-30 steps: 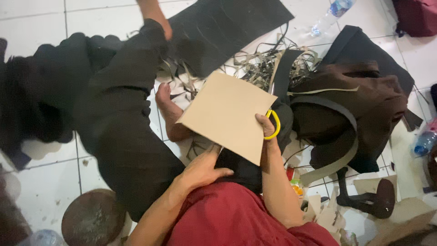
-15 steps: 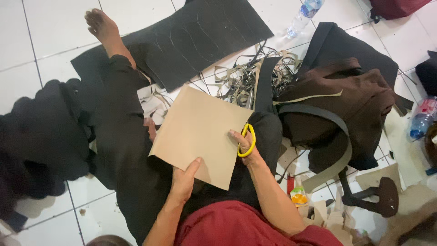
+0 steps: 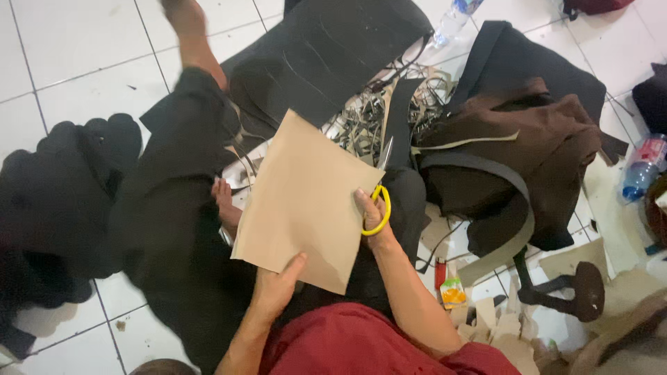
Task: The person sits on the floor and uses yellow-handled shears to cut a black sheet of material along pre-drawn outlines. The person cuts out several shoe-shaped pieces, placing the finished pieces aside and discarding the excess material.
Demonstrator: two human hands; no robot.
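White tiled floor (image 3: 83, 62) lay littered with offcuts (image 3: 368, 118). Left hand (image 3: 278, 288) pinched card (image 3: 302, 198) steady at its lower edge; right hand (image 3: 372, 215) gripped scissors (image 3: 381, 191), blades meeting the card's side.

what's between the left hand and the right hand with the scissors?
Head view: only the tan sheet spans from the left hand, gripping its bottom edge, to the right hand holding the yellow-handled scissors.

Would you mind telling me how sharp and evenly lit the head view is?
Head view: even, soft light, no glare on the tan sheet; right hand with yellow-handled scissors and left hand fairly sharp; the bare foot at top is motion-blurred; dark fabric loses detail.
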